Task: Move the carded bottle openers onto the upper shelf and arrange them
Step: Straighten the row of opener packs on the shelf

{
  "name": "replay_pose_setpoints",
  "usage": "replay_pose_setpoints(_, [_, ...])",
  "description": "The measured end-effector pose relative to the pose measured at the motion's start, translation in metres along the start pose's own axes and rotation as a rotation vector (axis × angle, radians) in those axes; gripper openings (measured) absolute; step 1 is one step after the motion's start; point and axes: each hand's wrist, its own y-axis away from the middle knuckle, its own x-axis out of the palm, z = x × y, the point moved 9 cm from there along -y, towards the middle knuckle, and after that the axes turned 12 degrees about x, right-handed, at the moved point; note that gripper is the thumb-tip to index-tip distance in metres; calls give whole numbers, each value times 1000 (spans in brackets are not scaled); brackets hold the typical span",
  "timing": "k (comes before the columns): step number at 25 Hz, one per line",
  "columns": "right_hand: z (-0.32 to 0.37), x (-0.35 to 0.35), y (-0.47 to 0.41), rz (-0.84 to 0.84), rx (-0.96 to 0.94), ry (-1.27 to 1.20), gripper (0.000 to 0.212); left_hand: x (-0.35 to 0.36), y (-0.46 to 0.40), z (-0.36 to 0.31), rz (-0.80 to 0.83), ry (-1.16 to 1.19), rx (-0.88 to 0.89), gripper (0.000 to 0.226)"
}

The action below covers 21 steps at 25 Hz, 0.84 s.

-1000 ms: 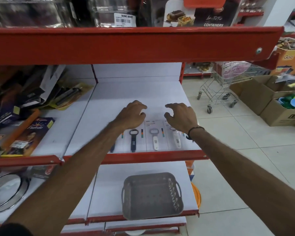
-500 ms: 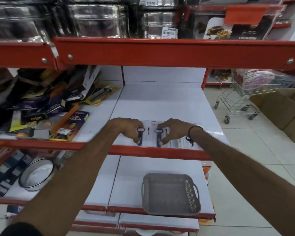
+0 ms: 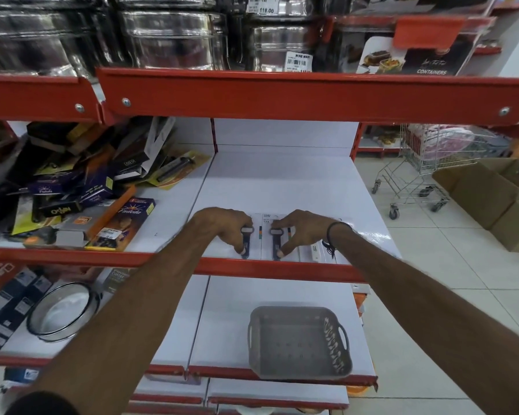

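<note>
Both hands flat on carded bottle openers lying side by side at front edge of upper shelf (image 3: 282, 181), left hand (image 3: 222, 226) fingers curled pressing 1 dark opener (image 3: 246, 242), right hand (image 3: 303, 229) fingers spread pinching next dark opener (image 3: 276, 244), white opener (image 3: 315, 250) beside, grey basket (image 3: 300, 342) on shelf below.
</note>
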Motion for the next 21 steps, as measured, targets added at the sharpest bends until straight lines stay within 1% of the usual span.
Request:
replay_pose_setpoints(4, [-4, -7, 4, -18, 17, -11, 97, -4, -3, -3, 31, -8, -21, 81])
replay_pose_setpoints(6, [-16, -21, 9, -51, 37, -64, 100, -11, -6, -6, -17, 27, -12, 78])
replay_pose_setpoints(8, [-34, -31, 17, -71, 72, -45, 99, -18, -10, -13, -107, 58, 30, 79])
replay_pose_setpoints(9, [-44, -34, 20, -72, 95, -13, 99, -18, -12, -18, -127, 68, 52, 80])
replay_pose_setpoints(11, [-61, -30, 26, -51, 136, 63, 98, -10, -16, -26, -106, 82, 73, 83])
replay_pose_setpoints(13, [-66, -22, 28, -13, 137, 102, 95, -1, -20, -27, -91, 93, 72, 80])
replay_pose_setpoints(16, [-65, -19, 27, -9, 109, 76, 89, 1, -22, -25, -134, 108, 74, 79])
replay_pose_setpoints(21, [-63, -19, 24, -7, 87, 27, 91, -1, -24, -25, -135, 60, 55, 79])
